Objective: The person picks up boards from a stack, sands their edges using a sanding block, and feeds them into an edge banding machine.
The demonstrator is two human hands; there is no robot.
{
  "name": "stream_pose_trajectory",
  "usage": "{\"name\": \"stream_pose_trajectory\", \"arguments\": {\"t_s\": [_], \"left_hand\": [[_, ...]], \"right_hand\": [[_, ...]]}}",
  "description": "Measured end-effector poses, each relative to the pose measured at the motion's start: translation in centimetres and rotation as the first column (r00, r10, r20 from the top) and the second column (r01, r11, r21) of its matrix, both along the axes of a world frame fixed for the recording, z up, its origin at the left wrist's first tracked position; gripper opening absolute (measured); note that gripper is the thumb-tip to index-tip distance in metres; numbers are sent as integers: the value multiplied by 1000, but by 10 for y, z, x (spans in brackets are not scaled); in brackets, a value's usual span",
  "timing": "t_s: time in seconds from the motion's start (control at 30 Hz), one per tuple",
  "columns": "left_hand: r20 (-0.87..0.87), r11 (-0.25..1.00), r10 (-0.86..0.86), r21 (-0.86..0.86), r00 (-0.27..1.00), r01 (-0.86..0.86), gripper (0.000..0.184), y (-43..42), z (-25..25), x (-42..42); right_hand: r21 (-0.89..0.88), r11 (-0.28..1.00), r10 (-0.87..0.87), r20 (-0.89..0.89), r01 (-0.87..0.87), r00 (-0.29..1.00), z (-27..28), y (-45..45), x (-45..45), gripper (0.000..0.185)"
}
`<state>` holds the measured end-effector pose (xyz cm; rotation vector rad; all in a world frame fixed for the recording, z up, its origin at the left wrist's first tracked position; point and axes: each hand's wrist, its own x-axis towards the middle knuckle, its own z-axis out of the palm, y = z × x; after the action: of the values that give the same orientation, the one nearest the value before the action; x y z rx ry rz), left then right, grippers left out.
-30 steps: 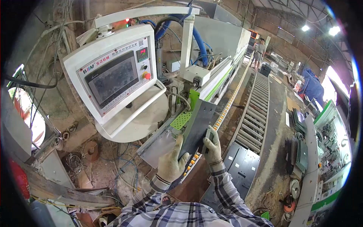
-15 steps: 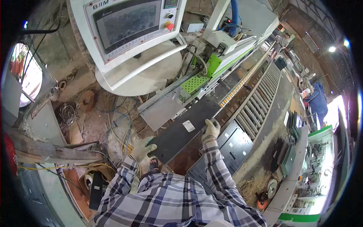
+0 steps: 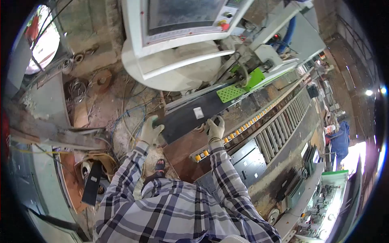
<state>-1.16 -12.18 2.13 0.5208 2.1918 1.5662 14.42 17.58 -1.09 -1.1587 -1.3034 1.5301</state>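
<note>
A long dark board (image 3: 178, 122) with a white label (image 3: 198, 113) lies on the machine's metal infeed table, its far end beside the green perforated plate (image 3: 230, 93). My gloved left hand (image 3: 150, 130) is at the board's near left end, thumb and fingers spread; whether it touches the end I cannot tell. At the board's lower right edge is my gloved right hand (image 3: 216, 128), with fingers bent and apart and not wrapped round the board.
A control screen on a white housing (image 3: 184, 34) stands above the board. To the right run a strip of yellow rollers (image 3: 239, 130), a roller conveyor (image 3: 283, 123) and dark panels (image 3: 248, 162). Cables (image 3: 127, 115) lie on the floor at left. A person in blue (image 3: 339, 139) stands far right.
The board has moved up and away from my body, closer alongside the green plate. My right hand has loosened from its edge, and the left has opened at its end. The view has shifted.
</note>
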Motion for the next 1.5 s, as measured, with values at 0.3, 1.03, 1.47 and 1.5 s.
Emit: {"name": "stream_pose_trajectory", "arguments": {"t_s": [0.3, 1.03, 1.47, 1.5], "left_hand": [[-719, 955, -294, -245, 629, 167, 47, 8, 13, 70], [-775, 937, -350, -280, 526, 210, 43, 79, 9, 46], [-776, 917, -399, -342, 489, 205, 44, 136, 3, 42], [-776, 921, -390, -327, 496, 213, 43, 141, 2, 42]], "right_hand": [[-2, 986, 169, -19, -169, 985, 1, 18, 0, 51], [83, 996, 31, -14, -30, 999, 19, 17, -12, 52], [107, 991, 85, -61, -78, 995, 22, 65, -11, 53], [86, 988, 132, -45, -128, 990, 14, 77, -7, 52]]}}
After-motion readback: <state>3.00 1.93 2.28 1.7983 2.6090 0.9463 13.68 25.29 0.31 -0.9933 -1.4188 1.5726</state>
